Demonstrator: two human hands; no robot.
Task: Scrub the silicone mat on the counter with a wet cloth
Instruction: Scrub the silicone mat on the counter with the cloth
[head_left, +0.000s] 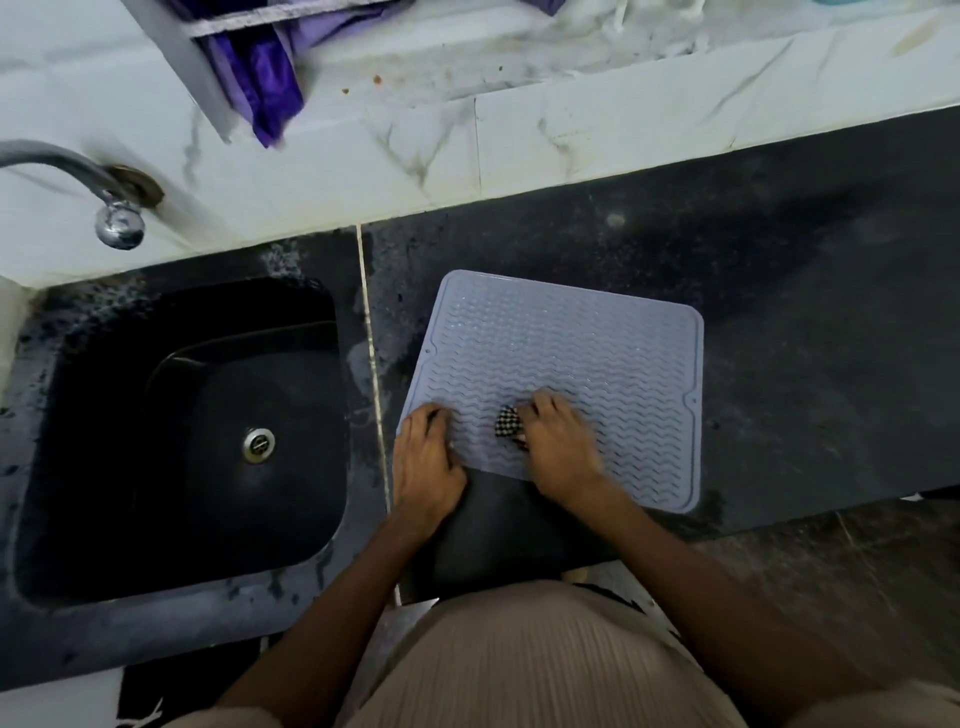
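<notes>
Right hand (558, 447) grips checkered cloth (508, 422) on wavy-ribbed silicone mat (571, 343).

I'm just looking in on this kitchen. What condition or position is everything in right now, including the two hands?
silicone mat: flat on the counter, ridged side up.
cloth: bunched, on the mat.
right hand: grips the cloth.
left hand: fingers bent, pressing the mat's near-left corner.
counter: dark, streaked with damp patches.
sink: holds no dishes, drain uncovered.
tap: no water running.

Beige ribbed garment (524, 665), bare forearms.
</notes>
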